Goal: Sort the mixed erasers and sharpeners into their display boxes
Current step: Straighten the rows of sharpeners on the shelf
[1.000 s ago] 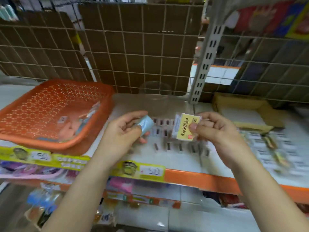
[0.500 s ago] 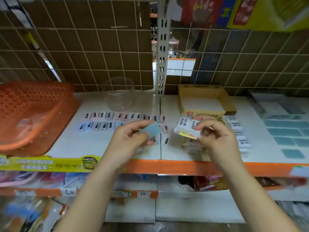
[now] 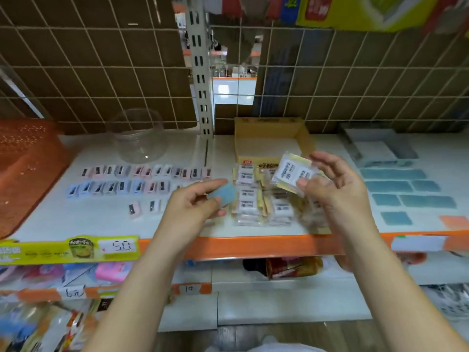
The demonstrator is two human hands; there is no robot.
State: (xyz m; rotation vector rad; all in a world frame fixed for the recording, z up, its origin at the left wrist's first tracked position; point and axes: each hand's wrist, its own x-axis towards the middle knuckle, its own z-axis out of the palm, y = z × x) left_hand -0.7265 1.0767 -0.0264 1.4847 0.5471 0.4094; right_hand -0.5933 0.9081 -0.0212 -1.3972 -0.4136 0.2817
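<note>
Blue-grey rubber, a flat eraser (image 3: 221,196), is pinched between the thumb and forefinger of the left hand (image 3: 193,207), just left of the heap of wrapped erasers (image 3: 264,201) lying in front of the cardboard box (image 3: 269,128). A wrapped pack (image 3: 291,177) is gripped by the curled thumb and fingers of the right hand (image 3: 335,191), held above the heap and just in front of the box. The step in hand is judged to be sorting erasers by kind: the pack seems bound for the box behind it, while the blue eraser likely belongs with the blue slabs (image 3: 406,189) laid out well right of the box. The next move calls for the pack to be carried back over the box's front wall and let go flat, and for the other eraser to be passed across the heap without knocking it. Sharpeners (image 3: 142,179) are lined in rows left of the box, near a clear jar (image 3: 138,138). On the pack "2B" can be read; its other print is too blurred. Left of the box, a shelf tag (image 3: 118,246) reads "50", and lower tags show "10" and a handwritten mark that cannot be made out.
</note>
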